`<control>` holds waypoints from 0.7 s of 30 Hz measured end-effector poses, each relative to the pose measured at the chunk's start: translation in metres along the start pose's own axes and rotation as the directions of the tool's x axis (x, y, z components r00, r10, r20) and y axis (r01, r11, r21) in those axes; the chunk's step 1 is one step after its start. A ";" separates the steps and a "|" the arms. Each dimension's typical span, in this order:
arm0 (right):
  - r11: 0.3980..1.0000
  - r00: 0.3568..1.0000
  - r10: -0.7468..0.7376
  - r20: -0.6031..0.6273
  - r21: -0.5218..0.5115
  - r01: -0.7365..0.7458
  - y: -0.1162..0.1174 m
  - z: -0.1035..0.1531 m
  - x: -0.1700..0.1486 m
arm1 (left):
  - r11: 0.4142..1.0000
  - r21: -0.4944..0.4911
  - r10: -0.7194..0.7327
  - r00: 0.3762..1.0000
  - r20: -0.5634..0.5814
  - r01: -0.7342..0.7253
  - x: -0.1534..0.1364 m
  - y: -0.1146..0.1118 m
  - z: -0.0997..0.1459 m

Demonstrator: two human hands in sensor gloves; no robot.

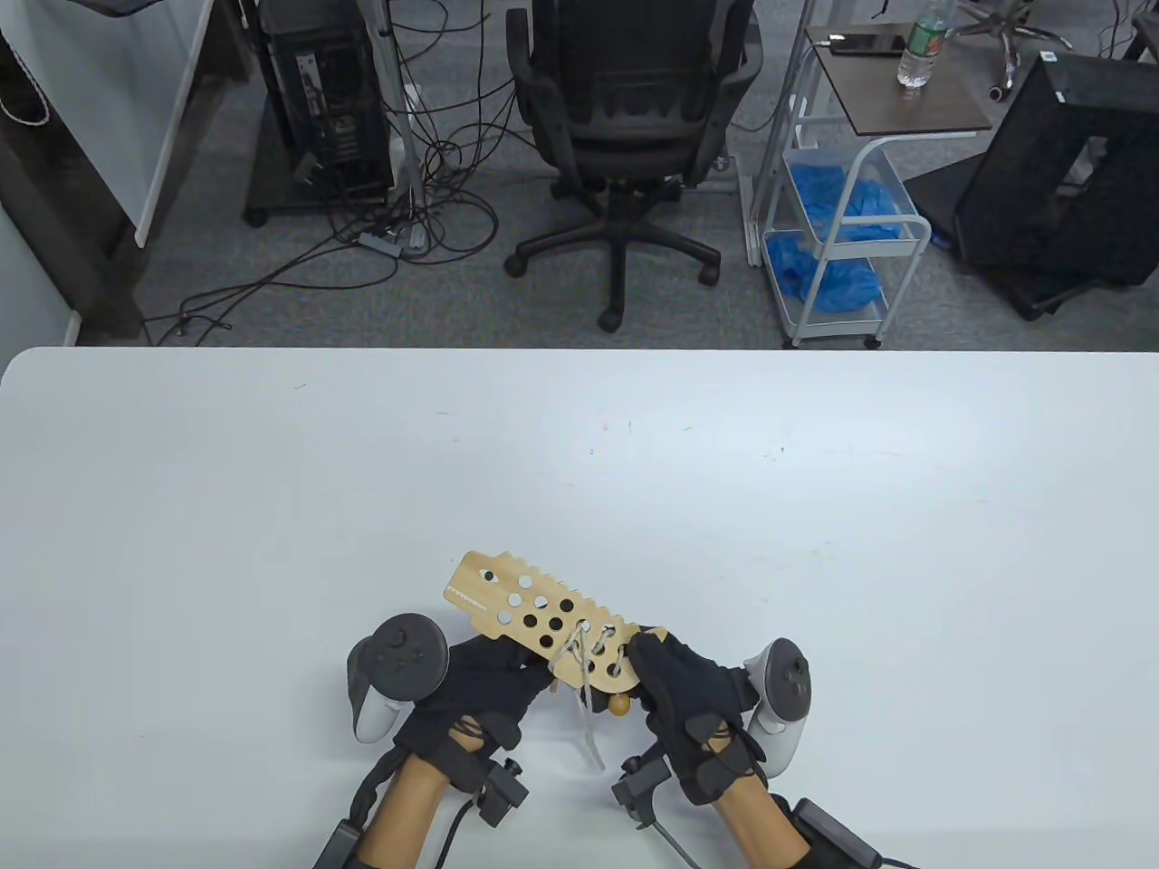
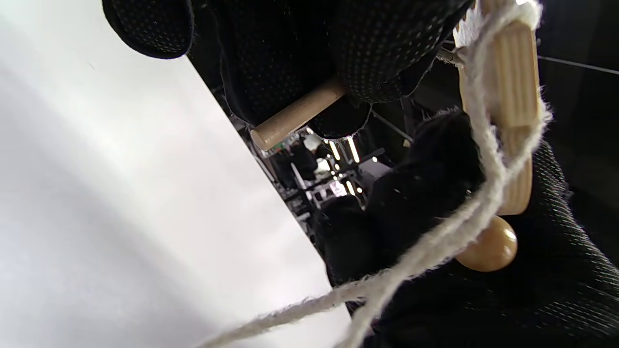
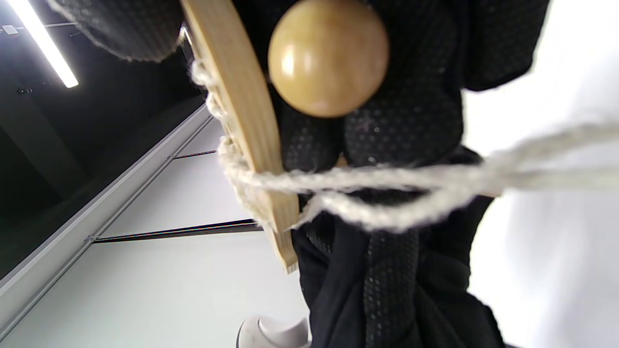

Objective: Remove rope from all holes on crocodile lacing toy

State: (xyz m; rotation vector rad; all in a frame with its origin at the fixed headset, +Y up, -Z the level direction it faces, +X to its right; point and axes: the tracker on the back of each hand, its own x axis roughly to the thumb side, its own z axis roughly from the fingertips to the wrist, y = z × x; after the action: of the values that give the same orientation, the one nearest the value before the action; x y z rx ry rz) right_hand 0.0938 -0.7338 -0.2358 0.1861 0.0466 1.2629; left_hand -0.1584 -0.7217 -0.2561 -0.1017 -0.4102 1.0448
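On the left of the table view, the left hand lies low over the white table, with a grey tracker strapped on its back. Its fingers are curled around the lower edge of the crocodile lacing toy. In the left wrist view, the gloved fingers also close around a short wooden stick, which comes out between them.

The toy is a flat wooden board with round holes. It sits between the two hands, near the front edge of the table, and it is tilted, with its head end pointing away and to the left. The holes near the head are open. Only at the tail end the rope crosses through some holes, and its loose strands hang down toward the table between the hands. In the left wrist view the rope goes around the edge of the board and then down and to the left.

A small round wooden bead is just beside the right hand, below the tail of the toy. This hand grips the tail end, fingers curled over it. In the right wrist view the bead rests against the gloved fingers, beside the board. A second tracker sits on this hand.
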 end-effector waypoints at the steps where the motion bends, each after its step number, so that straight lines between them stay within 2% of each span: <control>1: 1.000 1.000 0.004 0.000 -0.005 -0.004 -0.002 -0.001 0.000 | 1.000 0.014 -0.010 1.000 -0.006 0.010 -0.001 0.001 0.000; 11: 0.997 0.999 0.052 -0.004 -0.052 -0.052 -0.013 -0.004 0.002 | 0.985 0.130 -0.099 0.990 -0.101 0.112 -0.006 0.015 0.004; 21: 0.989 0.998 0.061 -0.034 -0.131 -0.065 -0.024 -0.004 0.003 | 0.966 0.218 -0.102 0.979 -0.174 0.139 -0.015 0.032 0.008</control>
State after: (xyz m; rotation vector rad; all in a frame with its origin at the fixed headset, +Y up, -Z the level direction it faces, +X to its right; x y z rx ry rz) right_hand 0.1167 -0.7373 -0.2439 0.0543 -0.0176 1.3271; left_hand -0.1941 -0.7195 -0.2618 0.0452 -0.1448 0.9484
